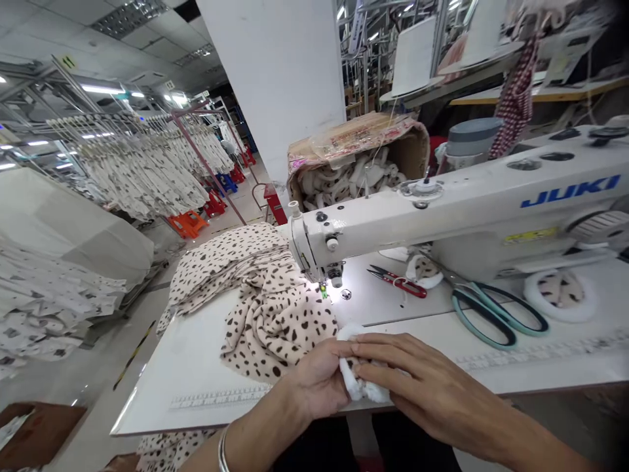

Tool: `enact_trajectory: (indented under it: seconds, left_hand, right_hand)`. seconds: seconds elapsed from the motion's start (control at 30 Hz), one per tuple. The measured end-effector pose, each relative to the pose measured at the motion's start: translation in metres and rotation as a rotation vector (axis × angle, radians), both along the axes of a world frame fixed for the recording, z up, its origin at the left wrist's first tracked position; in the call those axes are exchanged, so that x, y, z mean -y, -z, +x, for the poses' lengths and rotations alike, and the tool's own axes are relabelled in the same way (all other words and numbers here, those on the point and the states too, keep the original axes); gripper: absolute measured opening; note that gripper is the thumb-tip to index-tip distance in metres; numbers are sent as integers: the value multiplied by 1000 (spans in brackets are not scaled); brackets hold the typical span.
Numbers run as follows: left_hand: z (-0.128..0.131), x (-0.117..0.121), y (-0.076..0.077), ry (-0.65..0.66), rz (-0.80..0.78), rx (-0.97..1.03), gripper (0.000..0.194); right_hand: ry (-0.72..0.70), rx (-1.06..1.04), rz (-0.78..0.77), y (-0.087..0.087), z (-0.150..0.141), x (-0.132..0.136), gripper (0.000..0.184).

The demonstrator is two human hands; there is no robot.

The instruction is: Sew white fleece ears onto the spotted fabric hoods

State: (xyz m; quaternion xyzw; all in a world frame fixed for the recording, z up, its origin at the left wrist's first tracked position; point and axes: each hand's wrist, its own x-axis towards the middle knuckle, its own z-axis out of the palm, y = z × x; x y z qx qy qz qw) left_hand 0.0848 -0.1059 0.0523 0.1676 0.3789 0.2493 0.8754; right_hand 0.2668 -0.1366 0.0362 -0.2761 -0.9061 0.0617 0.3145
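Note:
My left hand [314, 380] and my right hand [417, 373] together pinch a white fluffy trim piece [361, 375] at the table's front edge, with spotted fabric tucked inside it. Just beyond my left hand lies a crumpled cream fabric with dark brown spots [275, 321], its folds reaching under the needle and presser foot [334, 275] of a white JUKI sewing machine [442, 210]. Nearest my right hand, past the machine bed, rest teal-handled shears [484, 318] and red thread snips [397, 280].
Two white fluffy rings with spotted centres [559, 296] lie by the machine. Behind it stands a cardboard box of white pieces [351, 174]. Long racks of spotted garments [142, 164] fill the left, beside a stacked garment pile [42, 305] and a white pillar [275, 78].

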Motion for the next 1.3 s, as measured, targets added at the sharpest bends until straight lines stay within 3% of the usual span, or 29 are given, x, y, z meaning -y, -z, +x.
enact_trajectory:
  seconds: [0.1,0.2,0.33,0.43,0.53,0.63,0.77,0.83,0.93,1.13,1.3]
  left_hand:
    - [7,0,4,17,-116,6,10]
    - [12,-1,3,18,-130,0,10]
    - [19,0,-3,93,-182,6,9]
    - [25,4,-7,123,-161,19,12]
    - [28,7,-6,36,-13,-17,14]
    - [27,6,-5,-55,194,-86,36]
    - [21,4,-7,46,471,-33,73]
    - [19,6,-7,104,600,-57,80]
    - [20,13,-5,116,633,-141,76]
    - [31,23,0,-103,377,-219,59]
    - [27,20,6,-169,398,-213,54]
  right_hand:
    - [55,-47,127,8,3,2,38]
    - [93,-55,227,16,7,2,36]
    - [95,-193,246,16,10,5,37]
    - [136,-354,66,11,8,11,42]
    - [178,-525,-246,3,2,18,40]
    - [266,-695,-579,0,-3,22,23]
    - [266,-874,-947,3,-6,22,30]
    - [232,-942,-1058,7,-8,21,35]
    - [217,-999,-1129,12,-11,18,38]
    - [303,-1018,-1212,25,-23,16,44]
    - [252,-857,-1154,17,-14,15,43]
